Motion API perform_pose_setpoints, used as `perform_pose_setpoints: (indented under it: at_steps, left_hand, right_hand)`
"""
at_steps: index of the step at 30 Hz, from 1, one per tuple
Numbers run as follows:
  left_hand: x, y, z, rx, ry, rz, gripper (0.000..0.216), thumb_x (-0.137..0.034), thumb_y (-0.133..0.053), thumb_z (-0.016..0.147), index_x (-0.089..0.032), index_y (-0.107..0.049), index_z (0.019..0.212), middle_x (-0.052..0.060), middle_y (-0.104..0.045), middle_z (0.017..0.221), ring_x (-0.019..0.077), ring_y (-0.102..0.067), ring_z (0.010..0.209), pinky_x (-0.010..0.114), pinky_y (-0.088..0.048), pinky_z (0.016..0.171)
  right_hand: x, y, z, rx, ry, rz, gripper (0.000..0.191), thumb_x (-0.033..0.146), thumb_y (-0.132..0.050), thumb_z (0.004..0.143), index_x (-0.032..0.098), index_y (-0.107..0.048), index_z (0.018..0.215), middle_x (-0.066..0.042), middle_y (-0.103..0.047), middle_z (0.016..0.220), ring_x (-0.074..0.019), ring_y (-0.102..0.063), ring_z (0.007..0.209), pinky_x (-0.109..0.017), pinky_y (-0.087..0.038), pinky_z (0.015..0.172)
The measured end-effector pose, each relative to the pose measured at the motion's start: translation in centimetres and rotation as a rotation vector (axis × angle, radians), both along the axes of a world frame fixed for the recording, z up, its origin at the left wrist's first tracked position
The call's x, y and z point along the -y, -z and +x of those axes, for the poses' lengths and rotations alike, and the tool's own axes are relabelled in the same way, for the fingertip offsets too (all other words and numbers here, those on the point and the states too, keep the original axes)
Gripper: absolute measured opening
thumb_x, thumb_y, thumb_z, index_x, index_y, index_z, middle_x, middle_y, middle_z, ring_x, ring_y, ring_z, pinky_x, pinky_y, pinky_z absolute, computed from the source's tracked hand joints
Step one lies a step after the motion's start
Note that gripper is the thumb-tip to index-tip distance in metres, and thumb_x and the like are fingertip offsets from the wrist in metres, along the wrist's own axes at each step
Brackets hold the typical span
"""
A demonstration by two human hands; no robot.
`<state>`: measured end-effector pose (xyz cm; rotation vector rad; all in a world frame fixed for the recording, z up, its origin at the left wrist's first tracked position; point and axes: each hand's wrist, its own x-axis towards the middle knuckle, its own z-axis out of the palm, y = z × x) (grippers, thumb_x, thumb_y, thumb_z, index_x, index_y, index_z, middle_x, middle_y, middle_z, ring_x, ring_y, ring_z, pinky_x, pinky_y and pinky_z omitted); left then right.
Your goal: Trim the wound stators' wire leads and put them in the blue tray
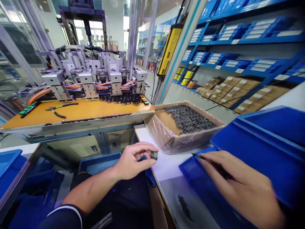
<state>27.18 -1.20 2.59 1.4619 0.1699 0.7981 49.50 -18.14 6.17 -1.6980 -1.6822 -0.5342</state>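
Between the thumb and fingers of my left hand (133, 160) is a small dark grey cylindrical part (154, 155), held above the edge of the white table. My right hand (240, 181) is closed in a pinch over a blue bin (190, 168). A thin dark tip (196, 155) pokes out from its fingers; the rest is hidden, so its kind cannot be told. Beyond both hands stands a cardboard box (164, 140) lined with clear plastic, holding a heap of small dark parts (190, 117).
At the back left, a machine (88, 79) stands on an orange worktop (95, 111) with pliers (59, 109) and a row of black round parts (124, 99). Blue stacked bins (257, 140) rise at right. A grey sheet with a dark smudge (184, 206) lies in front.
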Motion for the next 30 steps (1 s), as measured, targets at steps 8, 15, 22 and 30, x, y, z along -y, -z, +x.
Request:
perform_pose_setpoints:
  at_steps: [8,15,22,30]
  left_hand:
    - [2.1,-0.1,-0.6,0.014,0.061,-0.052,0.024,-0.013,-0.08,0.068,-0.013,-0.075,0.092,0.014,-0.071,0.108,0.0116,-0.064,0.076,0.021,-0.053,0.068]
    - [3.2,0.1,0.8,-0.047,0.159,-0.16,0.035,-0.011,-0.084,0.063,-0.014,-0.076,0.096,0.012,-0.076,0.106,0.0131,-0.069,0.077,0.023,-0.057,0.074]
    - [3.9,0.1,1.5,-0.113,0.173,-0.155,0.038,-0.014,-0.084,0.064,-0.014,-0.076,0.101,0.009,-0.078,0.095,0.014,-0.07,0.076,0.022,-0.058,0.073]
    - [4.0,0.4,1.6,-0.042,0.188,-0.204,0.045,-0.015,-0.086,0.063,-0.015,-0.073,0.106,0.011,-0.078,0.102,0.0206,-0.074,0.088,0.028,-0.06,0.078]
  right_hand:
    - [-0.6,1.3,-8.3,-0.065,-0.273,0.066,0.012,0.007,-0.061,0.087,0.018,-0.061,0.091,-0.004,-0.068,0.081,-0.0144,-0.068,0.071,-0.024,-0.056,0.061]
    - [-0.2,2.1,-7.7,-0.076,-0.281,0.04,0.009,0.009,-0.061,0.088,0.016,-0.062,0.094,-0.006,-0.069,0.083,-0.0149,-0.067,0.074,-0.026,-0.055,0.063]
    - [-0.3,1.8,-7.3,-0.066,-0.26,0.053,0.011,0.008,-0.059,0.089,0.017,-0.062,0.095,-0.005,-0.07,0.084,-0.0133,-0.068,0.078,-0.024,-0.057,0.069]
    - [-0.2,1.5,-6.7,-0.059,-0.25,0.104,0.016,0.009,-0.063,0.086,0.016,-0.06,0.1,-0.006,-0.068,0.087,-0.0147,-0.068,0.079,-0.025,-0.059,0.069]
